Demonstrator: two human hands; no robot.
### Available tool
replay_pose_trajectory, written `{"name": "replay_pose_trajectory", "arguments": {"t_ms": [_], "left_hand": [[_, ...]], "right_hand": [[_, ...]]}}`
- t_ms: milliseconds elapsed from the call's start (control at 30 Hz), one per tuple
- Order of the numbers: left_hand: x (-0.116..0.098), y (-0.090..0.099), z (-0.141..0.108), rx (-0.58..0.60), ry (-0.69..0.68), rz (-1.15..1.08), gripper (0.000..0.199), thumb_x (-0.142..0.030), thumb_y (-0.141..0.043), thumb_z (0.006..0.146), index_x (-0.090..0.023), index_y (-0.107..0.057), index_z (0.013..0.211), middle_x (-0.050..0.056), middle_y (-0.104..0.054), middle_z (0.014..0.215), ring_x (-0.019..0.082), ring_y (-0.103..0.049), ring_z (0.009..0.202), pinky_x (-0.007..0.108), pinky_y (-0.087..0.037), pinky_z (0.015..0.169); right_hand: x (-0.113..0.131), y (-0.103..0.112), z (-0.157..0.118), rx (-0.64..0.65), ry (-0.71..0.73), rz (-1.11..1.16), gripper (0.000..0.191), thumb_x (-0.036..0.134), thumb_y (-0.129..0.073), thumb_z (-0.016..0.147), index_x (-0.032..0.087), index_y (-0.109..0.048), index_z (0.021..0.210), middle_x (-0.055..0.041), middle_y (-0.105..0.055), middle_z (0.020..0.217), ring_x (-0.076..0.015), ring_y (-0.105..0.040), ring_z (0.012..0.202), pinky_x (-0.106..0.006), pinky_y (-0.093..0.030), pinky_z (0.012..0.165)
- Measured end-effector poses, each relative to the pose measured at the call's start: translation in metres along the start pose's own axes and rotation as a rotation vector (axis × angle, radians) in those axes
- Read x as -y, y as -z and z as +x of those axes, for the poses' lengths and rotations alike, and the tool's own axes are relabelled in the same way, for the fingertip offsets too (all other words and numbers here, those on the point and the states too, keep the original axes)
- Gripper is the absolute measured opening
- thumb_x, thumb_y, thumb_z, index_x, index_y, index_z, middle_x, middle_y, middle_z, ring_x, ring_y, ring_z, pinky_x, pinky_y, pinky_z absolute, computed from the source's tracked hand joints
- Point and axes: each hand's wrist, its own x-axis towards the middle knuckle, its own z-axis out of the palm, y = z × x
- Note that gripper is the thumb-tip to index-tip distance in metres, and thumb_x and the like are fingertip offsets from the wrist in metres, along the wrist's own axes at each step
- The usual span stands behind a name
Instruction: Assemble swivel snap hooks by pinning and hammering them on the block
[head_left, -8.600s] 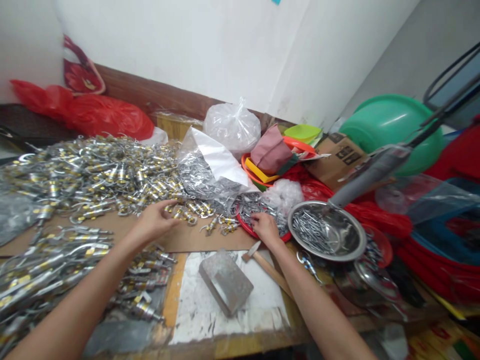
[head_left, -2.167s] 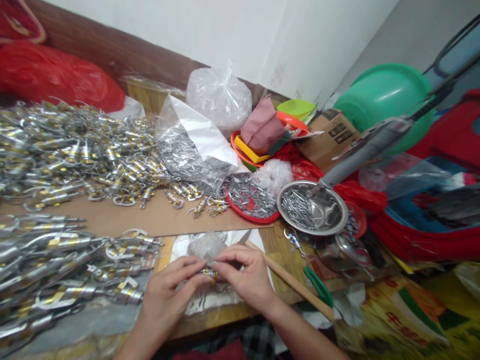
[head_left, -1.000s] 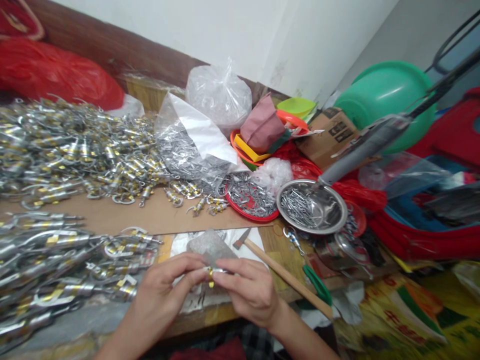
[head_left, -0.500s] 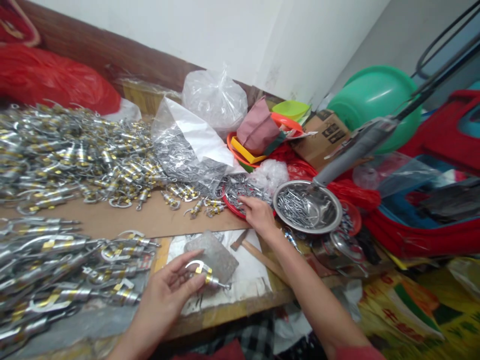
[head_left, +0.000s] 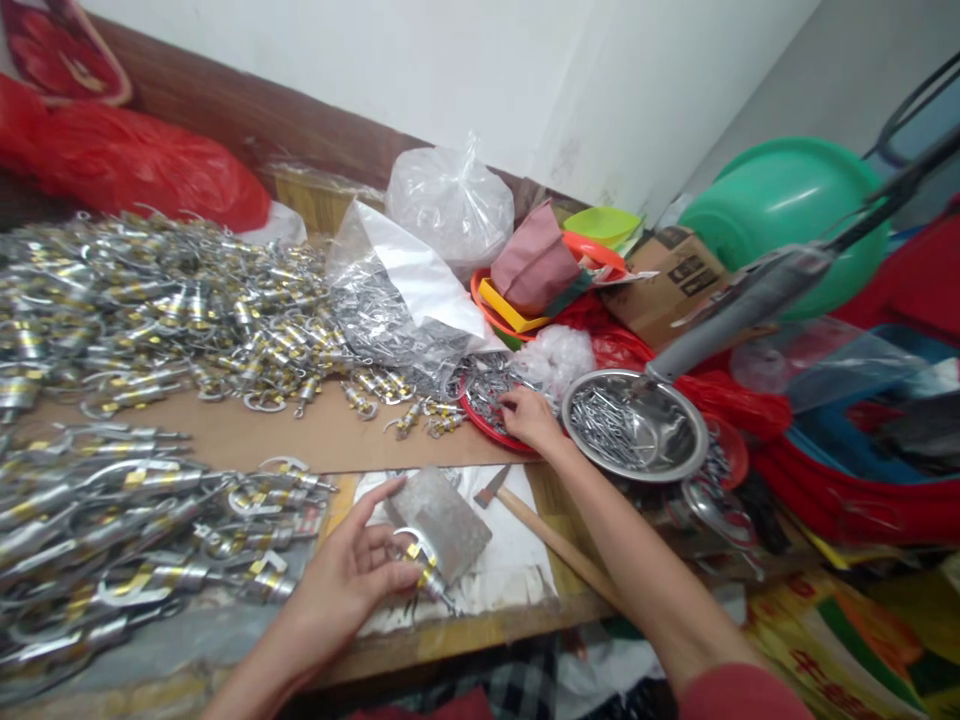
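Between the fingers of my left hand point(head_left: 375, 560) is a small silver and yellow metal assembly point(head_left: 426, 570) with a curved hook, held beside a grey metal block point(head_left: 442, 525). My right hand point(head_left: 529, 415) reaches into a red tray point(head_left: 495, 432) of small metal parts, its fingers drawn together at the parts; what they grip, if anything, is too small to make out. The block rests on white paper point(head_left: 525, 585), and a hammer point(head_left: 559, 540) with a wooden handle lies to its right.
Many similar assemblies point(head_left: 150, 300) pile up at the left. A steel bowl point(head_left: 675, 440) of metal pins sits right of the tray, under a grey tool arm point(head_left: 742, 310). Behind are plastic bags point(head_left: 450, 205), a cardboard box point(head_left: 675, 275) and a green basin point(head_left: 795, 210).
The view has shifted, so the scene appears further right. The assembly in my left hand now tilts more steeply downward. My right hand remains at the red tray.
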Motion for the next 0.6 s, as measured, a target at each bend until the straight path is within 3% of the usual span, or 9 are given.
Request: {"name": "replay_pose_trajectory", "arguments": {"t_ms": [100, 200, 267, 333, 467, 600], "left_hand": [[0.001, 0.002, 0.003, 0.005, 0.0, -0.018, 0.085, -0.016, -0.072, 0.057, -0.021, -0.025, 0.128, -0.001, -0.06, 0.07, 0.019, -0.063, 0.065, 0.033, -0.048, 0.065], [0.0, 0.003, 0.003, 0.021, 0.016, -0.036, 0.085, -0.016, -0.071, 0.058, -0.022, -0.024, 0.128, -0.001, -0.06, 0.07, 0.019, -0.062, 0.065, 0.034, -0.048, 0.065], [0.0, 0.004, 0.001, 0.037, 0.022, -0.045, 0.084, -0.017, -0.071, 0.059, -0.023, -0.024, 0.129, -0.001, -0.06, 0.07, 0.018, -0.062, 0.065, 0.034, -0.048, 0.065], [0.0, 0.004, 0.0, 0.045, 0.022, -0.049, 0.083, -0.017, -0.07, 0.06, -0.023, -0.024, 0.129, -0.002, -0.059, 0.07, 0.018, -0.061, 0.067, 0.033, -0.048, 0.065], [0.0, 0.003, -0.002, 0.05, 0.014, -0.052, 0.081, -0.017, -0.069, 0.062, -0.021, -0.025, 0.129, -0.002, -0.059, 0.069, 0.016, -0.06, 0.066, 0.03, -0.047, 0.064], [0.0, 0.002, -0.001, 0.034, 0.007, -0.037, 0.081, -0.018, -0.07, 0.06, -0.02, -0.026, 0.128, -0.002, -0.06, 0.069, 0.015, -0.059, 0.066, 0.027, -0.046, 0.063]], "right_hand": [[0.024, 0.006, -0.033, -0.003, 0.023, 0.135, 0.019, 0.02, -0.048, 0.081, 0.014, -0.065, 0.088, -0.0059, -0.067, 0.085, -0.0151, -0.062, 0.078, -0.024, -0.047, 0.069], [0.06, 0.009, -0.078, 0.09, 0.136, 0.293, 0.01, 0.019, -0.056, 0.076, 0.017, -0.066, 0.075, 0.0013, -0.067, 0.069, -0.0095, -0.061, 0.063, -0.017, -0.046, 0.059], [0.08, 0.007, -0.102, 0.109, 0.277, 0.448, 0.011, 0.017, -0.056, 0.076, 0.017, -0.066, 0.072, 0.0005, -0.065, 0.067, -0.0096, -0.059, 0.063, -0.018, -0.046, 0.06], [0.092, 0.003, -0.118, 0.034, 0.383, 0.513, 0.014, 0.014, -0.051, 0.078, 0.016, -0.065, 0.075, -0.0025, -0.065, 0.072, -0.0109, -0.059, 0.068, -0.02, -0.047, 0.063], [0.096, -0.007, -0.128, -0.205, 0.59, 0.424, 0.023, 0.006, -0.041, 0.079, 0.013, -0.062, 0.087, -0.0079, -0.066, 0.086, -0.0136, -0.06, 0.08, -0.024, -0.049, 0.07], [0.096, -0.007, -0.129, -0.245, 0.799, 0.22, 0.019, 0.008, -0.042, 0.082, 0.011, -0.06, 0.087, -0.0088, -0.067, 0.085, -0.0162, -0.062, 0.081, -0.026, -0.051, 0.07]]}}
